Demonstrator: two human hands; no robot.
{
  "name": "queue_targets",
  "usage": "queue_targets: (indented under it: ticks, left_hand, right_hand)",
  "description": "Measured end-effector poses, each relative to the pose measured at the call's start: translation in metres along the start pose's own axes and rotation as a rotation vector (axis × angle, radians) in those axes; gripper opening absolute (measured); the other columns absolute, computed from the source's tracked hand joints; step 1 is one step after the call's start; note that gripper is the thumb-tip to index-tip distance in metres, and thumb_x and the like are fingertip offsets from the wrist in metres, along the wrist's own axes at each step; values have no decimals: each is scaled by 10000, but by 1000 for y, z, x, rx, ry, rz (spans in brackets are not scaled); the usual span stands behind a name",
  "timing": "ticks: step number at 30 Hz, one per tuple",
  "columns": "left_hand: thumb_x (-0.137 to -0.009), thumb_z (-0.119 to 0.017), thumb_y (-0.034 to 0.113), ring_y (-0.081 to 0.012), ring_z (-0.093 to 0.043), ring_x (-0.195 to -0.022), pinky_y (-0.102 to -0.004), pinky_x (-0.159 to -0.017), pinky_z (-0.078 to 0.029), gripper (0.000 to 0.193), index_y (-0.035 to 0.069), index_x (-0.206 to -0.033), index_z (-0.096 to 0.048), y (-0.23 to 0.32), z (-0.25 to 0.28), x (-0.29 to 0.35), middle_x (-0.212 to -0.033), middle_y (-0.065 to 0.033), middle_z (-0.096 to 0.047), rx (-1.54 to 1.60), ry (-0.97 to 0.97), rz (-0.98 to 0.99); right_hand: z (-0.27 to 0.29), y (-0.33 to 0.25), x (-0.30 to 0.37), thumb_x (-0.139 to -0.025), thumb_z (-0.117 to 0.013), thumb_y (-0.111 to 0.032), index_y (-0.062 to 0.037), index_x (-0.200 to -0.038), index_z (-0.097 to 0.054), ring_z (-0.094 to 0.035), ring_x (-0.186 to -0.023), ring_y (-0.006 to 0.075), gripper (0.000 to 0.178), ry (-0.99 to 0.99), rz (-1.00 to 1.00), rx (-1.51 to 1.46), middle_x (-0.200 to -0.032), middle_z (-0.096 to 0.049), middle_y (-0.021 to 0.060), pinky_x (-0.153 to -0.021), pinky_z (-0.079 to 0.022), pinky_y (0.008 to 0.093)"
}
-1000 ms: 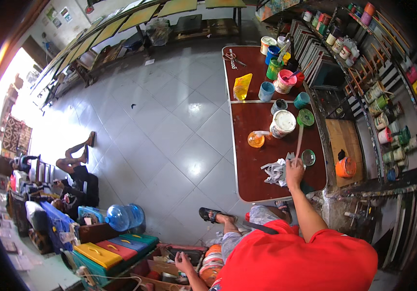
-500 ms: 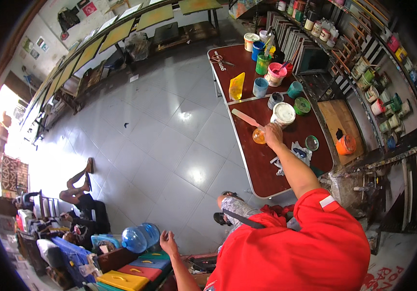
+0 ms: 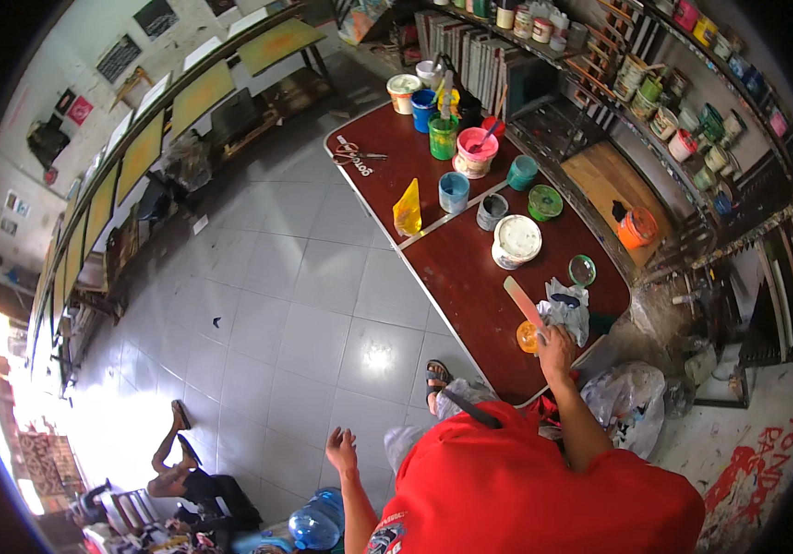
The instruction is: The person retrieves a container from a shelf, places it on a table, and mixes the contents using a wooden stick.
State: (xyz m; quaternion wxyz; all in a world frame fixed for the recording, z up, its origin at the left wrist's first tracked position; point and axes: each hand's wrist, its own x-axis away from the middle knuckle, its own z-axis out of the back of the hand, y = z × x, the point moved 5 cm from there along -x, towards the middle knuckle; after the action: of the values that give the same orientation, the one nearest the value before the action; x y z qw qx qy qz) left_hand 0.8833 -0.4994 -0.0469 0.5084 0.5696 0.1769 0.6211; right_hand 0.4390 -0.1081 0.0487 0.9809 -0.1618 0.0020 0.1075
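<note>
My right hand (image 3: 558, 351) is closed at the near right part of the dark red table (image 3: 452, 277). Its fingers grip a spatula (image 3: 523, 300) with a flat, pinkish blade pointing up and away. A small orange container (image 3: 528, 337) is right beside the fingers; whether they also grip it cannot be made out. Just beyond the hand lies a crumpled pale cloth (image 3: 567, 309). A large white tub (image 3: 516, 242) of pale paint stands farther back. My left hand (image 3: 341, 452) hangs over the floor, fingers apart and empty.
Several paint pots crowd the table's far side, among them a pink tub (image 3: 475, 152) and a green pot (image 3: 444, 138). Scissors (image 3: 360, 155) lie at the far corner. Shelves of paint (image 3: 683, 120) line the right. A person's legs (image 3: 175, 462) and a water jug (image 3: 318, 519) are lower left.
My right hand has moved toward me along the table with the spatula, which now points more forward. The orange container has shifted nearer with it. The whole view has turned.
</note>
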Motion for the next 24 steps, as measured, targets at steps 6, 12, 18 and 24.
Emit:
queue_targets:
  ticks: [6,12,18,24]
  left_hand:
    - [-882,-707,169,-196,-723,-840,-303,-657,-556,469,-53,-1276,-585,94,-101,-63,-1012,-170,-710,-201,-234,-137]
    - [-803,-779,215,-193,-729,-784,-321,-710,-563,445,32,-1196,-680,183,-207,-113,-921,-136,-738,-563,-426,-432]
    - [-806,-777,196,-191,-713,-796,-336,-744,-561,414,83,-1196,-690,254,-346,-114,-915,-116,-747,-732,-789,-525]
    - [-828,-748,165,-208,-721,-801,-322,-729,-567,333,66,-1141,-697,312,-426,-96,-988,-113,-742,-790,-1207,-636]
  right_hand:
    - [7,5,5,-796,-775,-204,3,-965,-659,-603,-981,376,291,139,-33,-43,-988,-638,167,-872,-464,463]
    - [33,-25,-11,-819,-772,-216,38,-954,-643,-604,-958,377,315,355,-227,-173,-964,-624,184,-864,-489,453]
    - [-8,-72,-77,-825,-757,-186,29,-1020,-637,-606,-1001,365,314,367,-189,-204,-1036,-642,171,-900,-488,437]
    - [-39,-113,-169,-819,-730,-151,-18,-995,-643,-561,-1092,309,237,316,-55,5,-1096,-617,108,-921,-469,429]
